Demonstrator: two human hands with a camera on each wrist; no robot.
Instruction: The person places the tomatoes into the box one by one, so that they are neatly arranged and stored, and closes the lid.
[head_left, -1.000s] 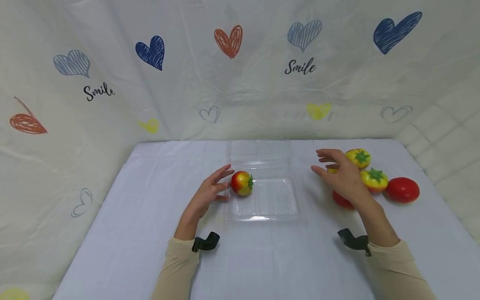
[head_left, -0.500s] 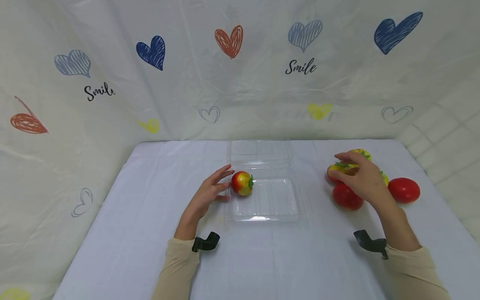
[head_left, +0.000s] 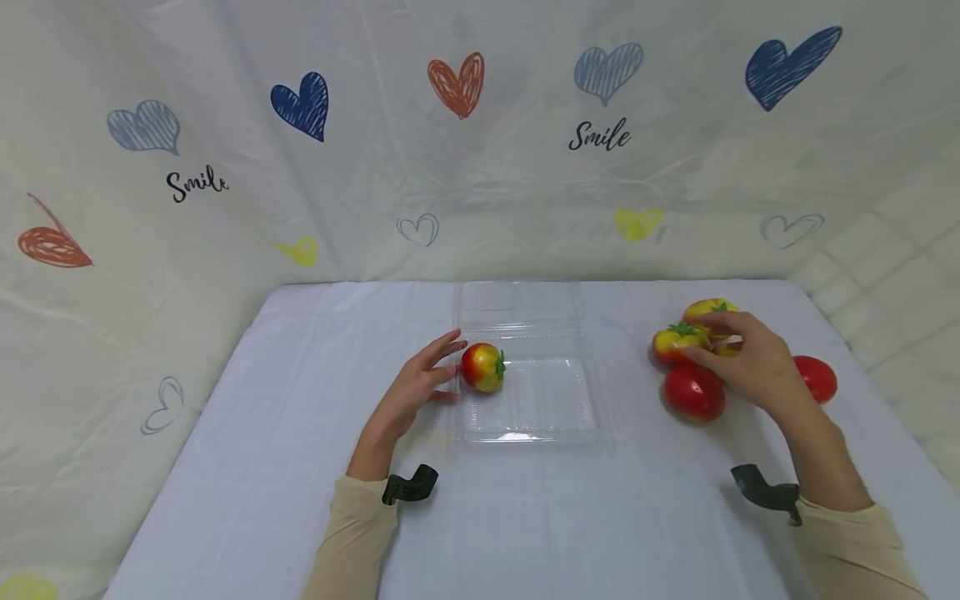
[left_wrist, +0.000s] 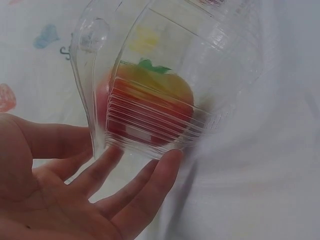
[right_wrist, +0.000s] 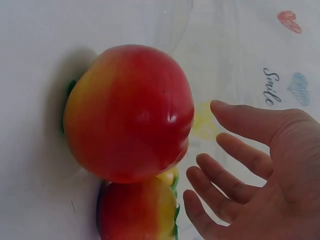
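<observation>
A clear plastic clamshell box [head_left: 536, 400] lies opened out mid-table, lid [head_left: 517, 304] folded back. In its left part sits a red-and-yellow tomato [head_left: 482, 367] with a green calyx. My left hand [head_left: 408, 387] rests its extended fingers against the box's left wall, as the left wrist view confirms. At the right, my right hand [head_left: 753, 358] hovers over a cluster of tomatoes, partly covering one. Around it are a yellow-red tomato [head_left: 671, 346], a yellow tomato [head_left: 705, 309] and a red tomato [head_left: 693, 393]. In the right wrist view its fingers [right_wrist: 230, 182] are spread, apart from the nearest tomato [right_wrist: 130, 115].
Another red tomato [head_left: 819, 379] lies right of the right hand. A white cloth [head_left: 480, 525] covers the table. Behind it hangs a pale curtain [head_left: 517, 183] printed with hearts. A black wrist mount [head_left: 765, 492] sits on each forearm.
My right hand has moved rightward across the cluster, uncovering the yellow-red tomato and the red one in front. My left hand and the boxed tomato have stayed in place.
</observation>
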